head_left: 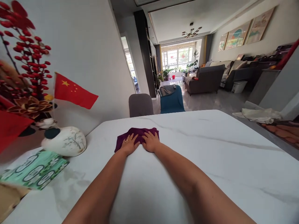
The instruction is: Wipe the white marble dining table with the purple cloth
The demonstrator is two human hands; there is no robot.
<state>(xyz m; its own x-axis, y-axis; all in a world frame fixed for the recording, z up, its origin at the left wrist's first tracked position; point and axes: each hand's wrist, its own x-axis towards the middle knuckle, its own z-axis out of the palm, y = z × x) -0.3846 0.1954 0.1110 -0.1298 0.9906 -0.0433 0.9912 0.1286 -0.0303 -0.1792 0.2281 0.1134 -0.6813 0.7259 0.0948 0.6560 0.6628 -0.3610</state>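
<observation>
A white marble-patterned table [210, 140] fills the lower part of the view, with a bright living room beyond it. On the tabletop, toward its far edge and left of the middle, lies a purple cloth [138, 132]. Its long axis runs side to side, roughly along the far edge; its left end slants down toward the person, and its right end lies a little farther off.

The left hand [128, 145], with rings on it, lies palm down on the cloth's left part, and the right hand [151, 141] lies palm down on its right part. Both are flat with fingers spread, pointing away from the person, neither clenched; the thumbs angle toward each other.

Left of the cloth, a white painted vase [72, 142] stands near the wall, just behind a green package [35, 169]. Red berry stems [35, 65] and a red flag [74, 93] rise above them. Past the far edge are a gray chair [140, 105] and a blue chair [173, 102], then a dark sofa [206, 79] and a window [177, 59].
</observation>
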